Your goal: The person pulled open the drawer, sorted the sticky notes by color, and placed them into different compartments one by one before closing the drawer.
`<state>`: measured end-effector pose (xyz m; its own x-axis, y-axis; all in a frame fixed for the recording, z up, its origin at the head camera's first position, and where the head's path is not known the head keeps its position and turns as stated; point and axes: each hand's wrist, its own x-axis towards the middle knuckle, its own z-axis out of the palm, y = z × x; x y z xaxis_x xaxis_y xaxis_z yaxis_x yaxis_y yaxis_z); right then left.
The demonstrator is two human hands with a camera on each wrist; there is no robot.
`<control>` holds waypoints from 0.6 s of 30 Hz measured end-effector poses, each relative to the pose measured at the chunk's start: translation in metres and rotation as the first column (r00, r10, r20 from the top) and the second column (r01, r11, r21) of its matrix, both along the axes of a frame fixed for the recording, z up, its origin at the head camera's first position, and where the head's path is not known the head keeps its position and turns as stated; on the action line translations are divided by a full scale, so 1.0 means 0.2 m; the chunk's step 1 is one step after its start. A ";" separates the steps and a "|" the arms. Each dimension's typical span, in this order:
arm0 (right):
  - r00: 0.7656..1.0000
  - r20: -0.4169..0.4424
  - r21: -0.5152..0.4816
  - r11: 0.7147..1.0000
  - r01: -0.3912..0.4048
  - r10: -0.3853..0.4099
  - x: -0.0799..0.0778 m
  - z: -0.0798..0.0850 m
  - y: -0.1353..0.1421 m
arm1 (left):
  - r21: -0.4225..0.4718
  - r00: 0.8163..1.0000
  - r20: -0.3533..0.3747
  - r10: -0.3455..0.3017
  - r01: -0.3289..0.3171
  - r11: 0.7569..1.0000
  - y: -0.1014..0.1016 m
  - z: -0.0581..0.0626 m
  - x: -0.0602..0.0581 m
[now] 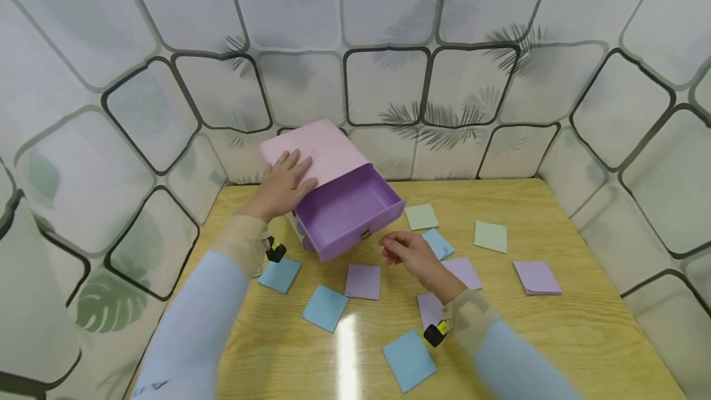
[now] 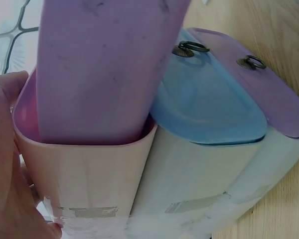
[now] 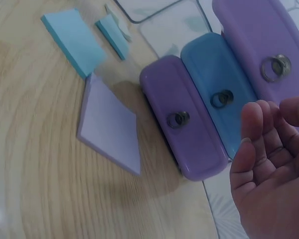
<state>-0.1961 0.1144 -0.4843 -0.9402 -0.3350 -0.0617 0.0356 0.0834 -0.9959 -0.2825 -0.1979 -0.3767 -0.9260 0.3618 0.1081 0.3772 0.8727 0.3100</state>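
A small three-tier drawer box with a pink top [image 1: 324,150] stands tilted to the view at the back of the table. Its top purple drawer [image 1: 347,205] is pulled far out, and its visible inside holds nothing. Below it, the blue drawer [image 3: 217,87] and the lowest purple drawer [image 3: 184,117] are closed, each with a metal ring pull. My left hand [image 1: 282,184] rests on the pink top, fingers spread. Just off the pulled-out drawer's front is my right hand [image 1: 408,253], its fingers loosely bent, holding nothing.
Sticky-note pads lie scattered on the wooden table [image 1: 533,338]. Blue pads [image 1: 324,308] and purple pads [image 1: 363,281] are in front of the box; green pads [image 1: 490,236] lie to its right. Patterned fabric walls [image 1: 389,85] enclose the back and sides.
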 end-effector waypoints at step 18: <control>0.995 -0.085 0.275 0.959 0.070 -0.048 -0.08 0.03 0.43 | 0.112 0.946 -0.305 -0.104 0.145 0.983 -0.08 -0.10 0.14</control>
<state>-0.2125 0.2006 -0.4778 -0.9634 -0.2587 -0.0710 -0.0269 0.3564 -0.9339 -0.2543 -0.2144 -0.3973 -0.7929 0.4361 0.4256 0.5726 0.7721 0.2756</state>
